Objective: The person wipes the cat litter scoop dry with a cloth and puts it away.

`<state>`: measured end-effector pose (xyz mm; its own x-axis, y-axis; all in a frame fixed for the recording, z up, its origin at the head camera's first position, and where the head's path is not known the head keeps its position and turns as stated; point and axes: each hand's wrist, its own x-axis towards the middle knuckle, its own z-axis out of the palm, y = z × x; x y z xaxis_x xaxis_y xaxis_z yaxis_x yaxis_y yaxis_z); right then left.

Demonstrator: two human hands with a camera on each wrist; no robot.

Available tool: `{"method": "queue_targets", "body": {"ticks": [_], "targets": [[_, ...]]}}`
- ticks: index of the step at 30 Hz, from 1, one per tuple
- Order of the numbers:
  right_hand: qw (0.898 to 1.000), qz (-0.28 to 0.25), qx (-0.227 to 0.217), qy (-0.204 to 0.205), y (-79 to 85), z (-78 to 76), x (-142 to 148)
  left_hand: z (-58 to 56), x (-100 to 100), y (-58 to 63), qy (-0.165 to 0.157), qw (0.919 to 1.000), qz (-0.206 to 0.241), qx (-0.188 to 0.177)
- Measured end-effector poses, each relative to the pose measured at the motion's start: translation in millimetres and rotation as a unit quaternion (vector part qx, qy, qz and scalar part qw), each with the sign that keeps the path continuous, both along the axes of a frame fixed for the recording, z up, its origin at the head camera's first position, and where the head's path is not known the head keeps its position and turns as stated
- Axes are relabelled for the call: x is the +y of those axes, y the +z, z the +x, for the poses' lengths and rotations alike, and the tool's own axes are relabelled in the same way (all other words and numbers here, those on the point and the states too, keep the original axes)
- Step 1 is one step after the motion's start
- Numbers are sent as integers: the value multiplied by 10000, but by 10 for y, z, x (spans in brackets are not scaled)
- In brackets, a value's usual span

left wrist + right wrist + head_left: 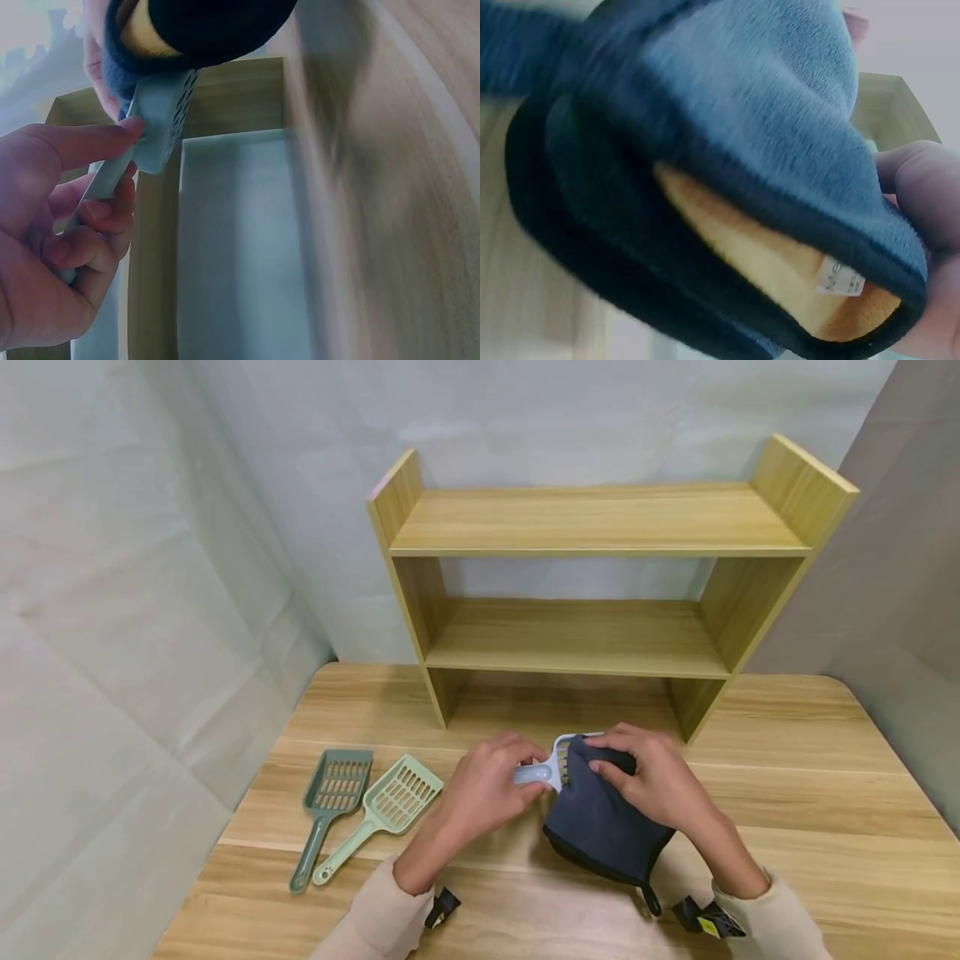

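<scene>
My left hand (pixel 491 781) grips the handle of a light blue litter scoop (pixel 553 770), with the thumb and fingers around it in the left wrist view. My right hand (pixel 660 777) holds a dark blue cloth (pixel 600 814) against the scoop's slotted head, covering most of it. The cloth hangs in folds, with black edging and a loop at its lower corner. A yellow side and a white label (pixel 841 277) show inside the fold in the right wrist view. Two more slotted scoops, one dark green (pixel 330 802) and one pale green (pixel 390 806), lie left of my left hand.
A wooden two-tier shelf (pixel 577 660) stands at the back of the wooden table (pixel 810 827), just beyond my hands. Pale fabric (pixel 135 610) hangs behind and along both sides.
</scene>
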<state>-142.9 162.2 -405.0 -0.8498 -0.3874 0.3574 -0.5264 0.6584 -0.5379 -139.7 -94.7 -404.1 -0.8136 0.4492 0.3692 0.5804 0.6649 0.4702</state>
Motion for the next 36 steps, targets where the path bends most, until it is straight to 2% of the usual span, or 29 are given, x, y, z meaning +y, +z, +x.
{"method": "queue_targets", "body": {"ticks": [2, 5, 14, 20, 28, 36], "targets": [[9999, 0, -126, 42, -11, -5, -20, 2, 6, -5, -7, 10000, -37, -33], [9999, 27, -91, 68, -30, -11, -34, -1, 5, -4, -16, 9999, -106, -22], [9994, 97, 311, 101, -52, -22, -27, -22, -20, 3, -14, 9999, -106, -58], [9990, 49, 424, 94, -41, -39, 20, -38, -43, 19, -8, 9998, -155, -82], [9992, -22, 398, -28, 7, -58, 146, -56, -106, 70, -21, 9998, 156, -117], [9991, -16, 431, -41, 37, -40, 143, -55, -139, 77, -49, 9997, 242, -64]]}}
